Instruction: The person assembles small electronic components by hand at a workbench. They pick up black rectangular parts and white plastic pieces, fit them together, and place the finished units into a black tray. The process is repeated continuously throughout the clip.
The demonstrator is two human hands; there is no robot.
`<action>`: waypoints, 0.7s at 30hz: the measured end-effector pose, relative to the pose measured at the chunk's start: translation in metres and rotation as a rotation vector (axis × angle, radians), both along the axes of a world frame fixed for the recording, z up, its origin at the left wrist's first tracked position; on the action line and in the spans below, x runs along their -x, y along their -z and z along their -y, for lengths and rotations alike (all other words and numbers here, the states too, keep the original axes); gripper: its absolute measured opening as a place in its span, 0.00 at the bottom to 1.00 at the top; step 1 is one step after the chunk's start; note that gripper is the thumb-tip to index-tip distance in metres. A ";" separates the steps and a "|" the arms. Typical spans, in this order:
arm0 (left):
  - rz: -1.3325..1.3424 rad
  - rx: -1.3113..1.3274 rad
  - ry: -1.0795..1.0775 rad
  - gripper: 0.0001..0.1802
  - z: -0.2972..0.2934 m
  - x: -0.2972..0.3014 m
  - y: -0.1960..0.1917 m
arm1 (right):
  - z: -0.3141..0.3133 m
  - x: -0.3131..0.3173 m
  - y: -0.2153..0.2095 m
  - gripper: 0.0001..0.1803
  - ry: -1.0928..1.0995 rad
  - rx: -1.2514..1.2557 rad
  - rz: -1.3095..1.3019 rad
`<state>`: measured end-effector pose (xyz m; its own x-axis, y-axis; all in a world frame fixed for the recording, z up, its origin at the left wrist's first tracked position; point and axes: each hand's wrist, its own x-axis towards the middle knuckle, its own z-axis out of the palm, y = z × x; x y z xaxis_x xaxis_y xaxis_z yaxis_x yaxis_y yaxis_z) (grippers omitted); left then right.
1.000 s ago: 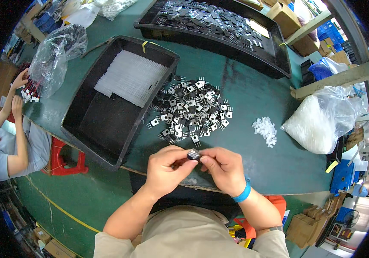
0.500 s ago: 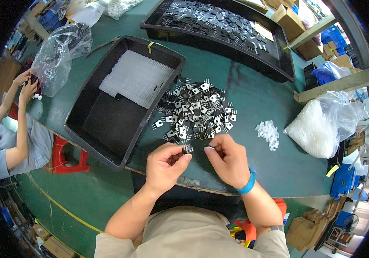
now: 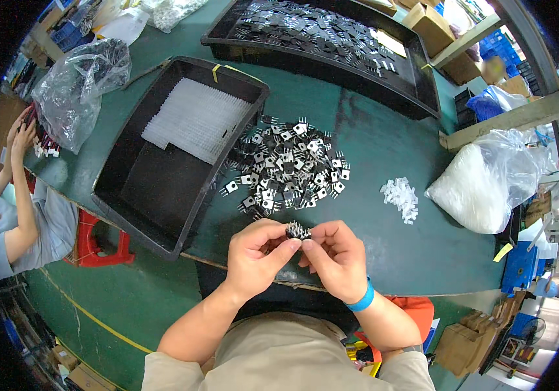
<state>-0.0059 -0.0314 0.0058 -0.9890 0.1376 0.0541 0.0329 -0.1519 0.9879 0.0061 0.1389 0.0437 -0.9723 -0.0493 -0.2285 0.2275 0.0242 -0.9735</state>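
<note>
- Between your fingertips, a small stack of black three-legged electronic parts with metal tabs (image 3: 297, 230) sat pinched from both sides, presumably so the legs stayed lined up while you handled them.
- Your left hand (image 3: 256, 253) curled around the stack's left end, thumb and forefinger clamped on it.
- Your right hand (image 3: 333, 255) mirrored it, fingertips closed on the right end, a blue wristband (image 3: 361, 300) at the wrist.
- Both forearms rose from the lower edge, elbows out, hands meeting over the near edge of the green table (image 3: 383, 146).
- Just beyond your fingers lay a loose pile of the same black-and-silver parts (image 3: 286, 166), within easy reach.
- Left of your fingers stood a black plastic tray (image 3: 137, 195); to their right, a small heap of white plastic pieces (image 3: 402, 197).
</note>
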 end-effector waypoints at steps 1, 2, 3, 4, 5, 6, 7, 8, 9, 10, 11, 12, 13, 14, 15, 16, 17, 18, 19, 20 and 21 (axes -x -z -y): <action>-0.021 0.002 -0.003 0.12 0.000 0.000 0.000 | -0.001 0.000 0.001 0.07 -0.008 0.001 -0.002; -0.042 0.005 -0.006 0.12 0.000 0.000 0.001 | -0.003 0.000 0.002 0.07 -0.017 0.001 -0.005; -0.062 0.006 -0.007 0.12 0.000 0.000 0.002 | -0.004 0.000 0.004 0.07 -0.023 0.001 -0.006; -0.067 0.017 0.000 0.12 0.001 0.000 0.001 | -0.005 -0.001 0.006 0.06 -0.026 0.003 -0.014; -0.072 0.028 0.007 0.12 0.001 0.001 -0.001 | -0.006 -0.001 0.007 0.06 -0.030 0.005 -0.022; -0.077 0.041 0.013 0.11 0.001 0.002 -0.002 | -0.006 -0.002 0.009 0.06 -0.034 0.010 -0.030; -0.096 0.060 0.006 0.11 0.002 0.002 -0.002 | -0.006 -0.003 0.010 0.05 -0.053 0.013 -0.030; -0.115 0.078 -0.001 0.12 0.003 0.002 -0.001 | -0.007 -0.004 0.011 0.05 -0.071 0.015 -0.030; -0.134 0.096 -0.007 0.12 0.003 0.002 0.001 | -0.007 -0.005 0.011 0.05 -0.088 0.017 -0.030; -0.125 0.088 -0.017 0.12 0.002 0.002 0.003 | -0.006 -0.005 0.011 0.05 -0.080 0.029 -0.030; -0.116 0.080 -0.026 0.13 0.001 0.000 0.007 | -0.003 -0.006 0.011 0.05 -0.073 0.040 -0.030; -0.107 0.070 -0.035 0.13 0.000 -0.001 0.008 | -0.002 -0.007 0.011 0.04 -0.064 0.050 -0.029; -0.116 0.071 -0.031 0.13 0.000 0.000 0.007 | -0.003 -0.007 0.012 0.04 -0.073 0.035 -0.041; -0.126 0.072 -0.027 0.13 0.000 0.000 0.005 | -0.005 -0.008 0.015 0.04 -0.081 0.020 -0.053; -0.135 0.073 -0.025 0.13 0.001 0.000 0.004 | -0.006 -0.008 0.017 0.04 -0.091 0.006 -0.065; -0.148 0.096 -0.017 0.13 0.002 0.001 0.004 | -0.007 -0.007 0.014 0.04 -0.110 -0.031 -0.064; -0.161 0.118 -0.010 0.14 0.004 0.002 0.004 | -0.008 -0.004 0.010 0.03 -0.128 -0.069 -0.062; -0.174 0.141 -0.004 0.14 0.006 0.003 0.004 | -0.010 0.000 0.007 0.03 -0.148 -0.105 -0.062; -0.132 0.122 -0.015 0.13 0.007 0.003 0.003 | -0.012 0.006 0.006 0.03 -0.164 -0.251 -0.166; -0.090 0.103 -0.026 0.13 0.007 0.003 0.002 | -0.015 0.015 0.004 0.04 -0.180 -0.398 -0.271; -0.046 0.084 -0.035 0.13 0.007 0.002 0.003 | -0.018 0.025 0.005 0.06 -0.193 -0.544 -0.374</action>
<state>-0.0081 -0.0386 0.0032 -0.9900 0.1089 0.0897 0.0828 -0.0665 0.9943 -0.0187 0.1565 0.0386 -0.9759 -0.2033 0.0795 -0.1793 0.5384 -0.8234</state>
